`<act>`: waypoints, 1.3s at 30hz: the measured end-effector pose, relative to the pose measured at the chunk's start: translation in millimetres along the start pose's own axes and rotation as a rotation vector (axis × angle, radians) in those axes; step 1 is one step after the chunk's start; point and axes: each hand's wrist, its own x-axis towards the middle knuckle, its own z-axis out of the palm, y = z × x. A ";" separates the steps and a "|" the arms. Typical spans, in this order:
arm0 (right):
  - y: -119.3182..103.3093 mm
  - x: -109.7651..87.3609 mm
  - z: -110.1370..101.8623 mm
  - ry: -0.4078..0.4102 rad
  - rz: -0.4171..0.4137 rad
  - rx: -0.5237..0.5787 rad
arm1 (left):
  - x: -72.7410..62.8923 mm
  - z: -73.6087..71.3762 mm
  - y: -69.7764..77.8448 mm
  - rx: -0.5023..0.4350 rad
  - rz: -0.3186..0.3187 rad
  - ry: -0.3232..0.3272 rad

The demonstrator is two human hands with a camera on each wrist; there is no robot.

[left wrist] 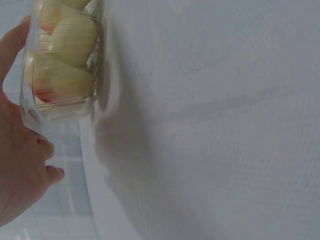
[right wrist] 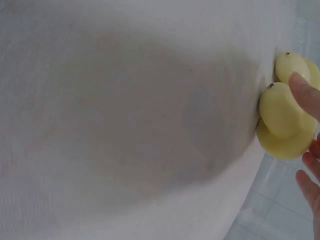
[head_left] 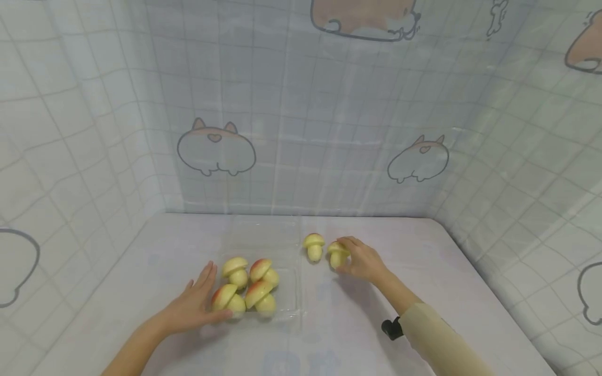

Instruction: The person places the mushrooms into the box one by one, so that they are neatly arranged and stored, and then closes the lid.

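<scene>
A clear plastic box (head_left: 292,292) holds several yellow mushrooms (head_left: 265,303) with red-tinged caps. My left hand (head_left: 199,303) rests against the box's left side, fingers fairly straight and thumb along the front edge. In the left wrist view, the left hand (left wrist: 22,160) spans the corner of the box (left wrist: 65,110). To the right of the box, my right hand (head_left: 364,260) holds a mushroom (head_left: 337,258) between thumb and fingers, low at the table. The right wrist view shows the thumb by that mushroom's stalk (right wrist: 280,112) and the fingertips at its cap.
Another mushroom (head_left: 314,248) lies between the box and the right hand. The box's clear lid (head_left: 265,232) lies folded back behind it. A black object (head_left: 392,329) is by the right sleeve. Patterned curtains (head_left: 301,130) enclose the white table (head_left: 338,334) at back and sides.
</scene>
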 end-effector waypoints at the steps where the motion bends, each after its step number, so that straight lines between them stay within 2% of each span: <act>1: 0.2 0.0 1.8 -0.003 0.007 -0.006 | 0.0 0.0 0.3 -0.001 -0.001 -0.002; 15: -10.8 8.9 14.4 -0.015 0.173 -0.031 | 0.5 -0.1 1.0 0.004 -0.006 -0.005; 21: -14.2 9.7 17.2 -0.038 0.199 0.000 | 0.2 0.0 -0.4 0.000 -0.010 -0.010; 25: -14.0 6.4 18.1 -0.039 0.185 -0.007 | -0.5 -1.3 1.1 0.002 -0.008 -0.011; 32: -12.7 -1.4 17.4 -0.017 0.069 -0.061 | -0.1 -2.5 2.7 0.005 -0.002 -0.002; 39: -10.2 -6.6 12.2 -0.029 0.085 -0.068 | 0.3 -0.8 0.9 0.016 -0.003 0.005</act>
